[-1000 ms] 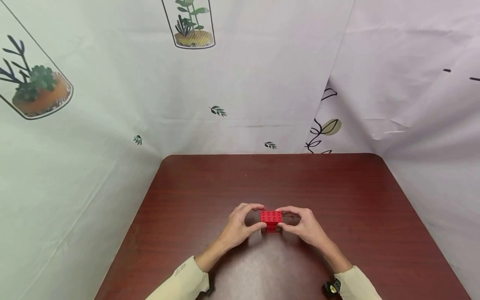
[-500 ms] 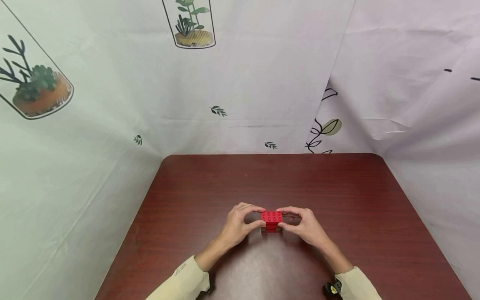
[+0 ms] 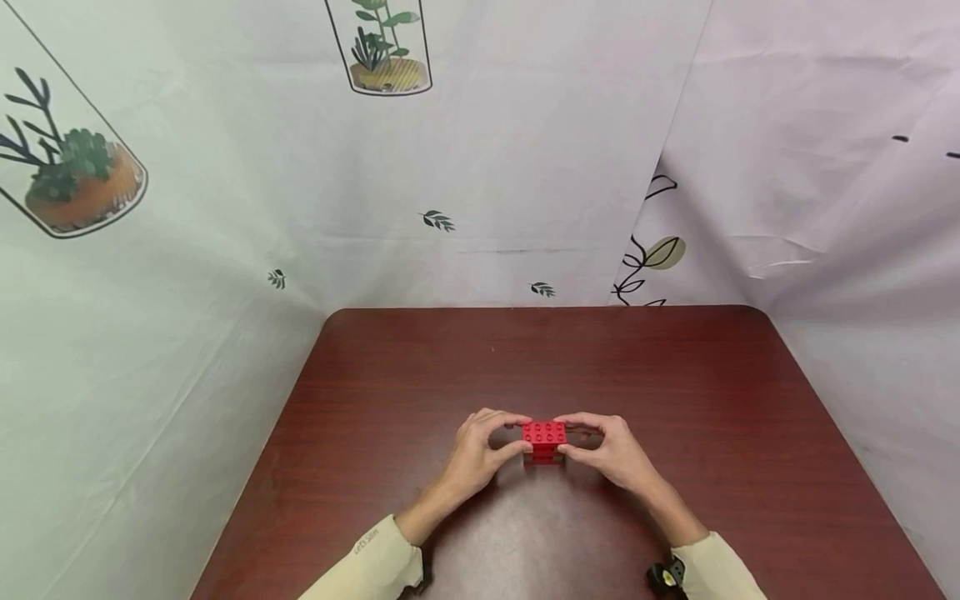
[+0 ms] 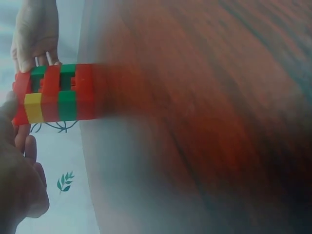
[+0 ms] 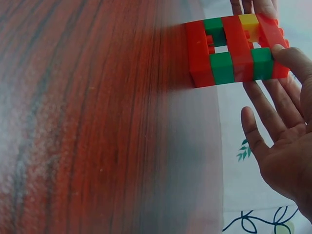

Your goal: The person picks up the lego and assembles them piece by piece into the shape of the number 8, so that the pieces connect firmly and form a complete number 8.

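Note:
A small tower of toy building bricks stands on the dark red-brown table (image 3: 420, 367). Its top is a red studded brick (image 3: 543, 432). At the tower's left end, my left hand (image 3: 472, 450) pinches this brick between thumb and fingers. My right hand (image 3: 617, 450) grips the opposite end the same way. Under the top brick, the left wrist view shows a yellow brick (image 4: 34, 107), and the right wrist view a green brick (image 5: 263, 63) at the other end. Below come a middle red brick (image 5: 240, 48), two small green bricks with a gap between, and a bottom red brick (image 5: 198, 56).
White cloth (image 3: 525, 167) printed with plants and leaves hangs behind the table and along both sides. The table's far edge (image 3: 540, 308) runs well beyond the tower. A dark wrist device (image 3: 665, 575) shows at the right sleeve.
The left thumb has drawn back slightly to the left along the top brick's front edge. Otherwise both hands and the tower stay nearly still.

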A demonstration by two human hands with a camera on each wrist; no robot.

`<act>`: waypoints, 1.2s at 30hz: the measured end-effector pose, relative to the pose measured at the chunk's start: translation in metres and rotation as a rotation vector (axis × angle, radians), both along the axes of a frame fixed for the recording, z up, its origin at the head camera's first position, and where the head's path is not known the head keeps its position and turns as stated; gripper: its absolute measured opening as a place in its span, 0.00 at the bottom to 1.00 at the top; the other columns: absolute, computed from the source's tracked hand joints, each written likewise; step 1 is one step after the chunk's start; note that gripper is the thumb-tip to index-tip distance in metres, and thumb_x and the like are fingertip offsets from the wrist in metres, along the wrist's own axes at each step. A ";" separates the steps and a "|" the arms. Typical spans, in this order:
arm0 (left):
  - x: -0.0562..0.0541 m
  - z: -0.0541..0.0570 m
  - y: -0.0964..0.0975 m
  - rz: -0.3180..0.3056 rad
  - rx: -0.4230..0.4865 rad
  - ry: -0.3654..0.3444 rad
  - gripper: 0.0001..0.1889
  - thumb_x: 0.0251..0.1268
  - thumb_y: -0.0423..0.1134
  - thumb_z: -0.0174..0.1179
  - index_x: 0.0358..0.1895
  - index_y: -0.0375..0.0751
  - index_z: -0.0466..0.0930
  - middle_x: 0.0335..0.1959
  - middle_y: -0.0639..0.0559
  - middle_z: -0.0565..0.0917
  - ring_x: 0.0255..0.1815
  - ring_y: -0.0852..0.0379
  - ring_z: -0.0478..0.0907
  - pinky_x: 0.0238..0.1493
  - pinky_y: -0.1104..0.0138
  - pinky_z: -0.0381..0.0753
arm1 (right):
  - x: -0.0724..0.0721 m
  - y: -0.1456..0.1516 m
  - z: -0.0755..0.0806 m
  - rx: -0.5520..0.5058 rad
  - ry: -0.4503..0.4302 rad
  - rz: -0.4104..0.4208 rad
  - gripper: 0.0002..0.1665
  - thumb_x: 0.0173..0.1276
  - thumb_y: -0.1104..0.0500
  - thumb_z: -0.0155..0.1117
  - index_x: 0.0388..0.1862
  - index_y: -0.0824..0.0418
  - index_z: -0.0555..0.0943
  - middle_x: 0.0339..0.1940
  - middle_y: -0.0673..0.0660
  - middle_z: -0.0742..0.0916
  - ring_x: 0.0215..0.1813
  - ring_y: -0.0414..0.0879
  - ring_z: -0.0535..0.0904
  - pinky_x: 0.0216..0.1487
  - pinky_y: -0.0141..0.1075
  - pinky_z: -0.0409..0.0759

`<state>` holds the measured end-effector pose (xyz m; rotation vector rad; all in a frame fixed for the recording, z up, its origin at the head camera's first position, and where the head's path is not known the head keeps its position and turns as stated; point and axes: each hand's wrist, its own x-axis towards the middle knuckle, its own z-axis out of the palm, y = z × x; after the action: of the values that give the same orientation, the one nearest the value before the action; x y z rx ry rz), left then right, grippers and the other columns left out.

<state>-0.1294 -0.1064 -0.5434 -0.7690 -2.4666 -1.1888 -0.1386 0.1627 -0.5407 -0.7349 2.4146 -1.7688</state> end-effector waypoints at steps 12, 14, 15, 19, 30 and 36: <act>-0.001 -0.001 0.000 -0.004 -0.009 0.022 0.20 0.61 0.49 0.77 0.57 0.55 0.90 0.48 0.64 0.90 0.48 0.58 0.82 0.49 0.61 0.76 | 0.000 -0.001 0.000 0.062 0.147 -0.035 0.23 0.61 0.66 0.83 0.56 0.60 0.89 0.48 0.55 0.93 0.47 0.48 0.91 0.42 0.42 0.88; 0.000 0.000 0.000 -0.004 -0.020 0.028 0.20 0.61 0.49 0.77 0.57 0.54 0.90 0.48 0.64 0.90 0.48 0.58 0.82 0.49 0.61 0.76 | 0.001 -0.002 0.001 0.096 0.176 -0.054 0.23 0.59 0.65 0.84 0.55 0.58 0.90 0.47 0.52 0.93 0.46 0.44 0.90 0.41 0.44 0.88; 0.001 0.000 0.000 -0.003 -0.022 0.034 0.20 0.61 0.49 0.77 0.57 0.54 0.90 0.48 0.63 0.90 0.48 0.58 0.82 0.49 0.61 0.76 | 0.001 -0.002 0.001 0.115 0.189 -0.062 0.24 0.59 0.65 0.85 0.54 0.57 0.90 0.46 0.50 0.93 0.46 0.43 0.90 0.41 0.44 0.88; 0.004 0.002 0.000 0.001 -0.031 0.070 0.21 0.59 0.48 0.79 0.56 0.52 0.90 0.49 0.61 0.91 0.48 0.57 0.82 0.49 0.60 0.76 | 0.003 -0.002 0.000 0.126 0.198 -0.068 0.24 0.58 0.65 0.85 0.54 0.57 0.90 0.46 0.51 0.93 0.46 0.40 0.89 0.41 0.43 0.88; 0.003 0.001 0.001 -0.004 -0.056 0.114 0.22 0.56 0.47 0.81 0.55 0.51 0.90 0.48 0.60 0.91 0.46 0.53 0.83 0.46 0.60 0.77 | 0.003 -0.003 -0.002 0.064 0.171 -0.036 0.21 0.60 0.65 0.84 0.52 0.61 0.90 0.45 0.56 0.93 0.46 0.44 0.91 0.42 0.40 0.88; 0.003 0.002 0.001 -0.004 -0.058 0.105 0.22 0.57 0.47 0.81 0.56 0.51 0.89 0.46 0.60 0.91 0.45 0.53 0.84 0.46 0.60 0.79 | 0.003 -0.002 -0.004 0.028 0.100 -0.012 0.21 0.63 0.62 0.83 0.54 0.65 0.89 0.47 0.61 0.92 0.46 0.51 0.91 0.41 0.41 0.88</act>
<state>-0.1261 -0.1053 -0.5418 -0.8307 -2.4239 -1.0545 -0.1359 0.1612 -0.5442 -0.8270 2.5065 -1.7394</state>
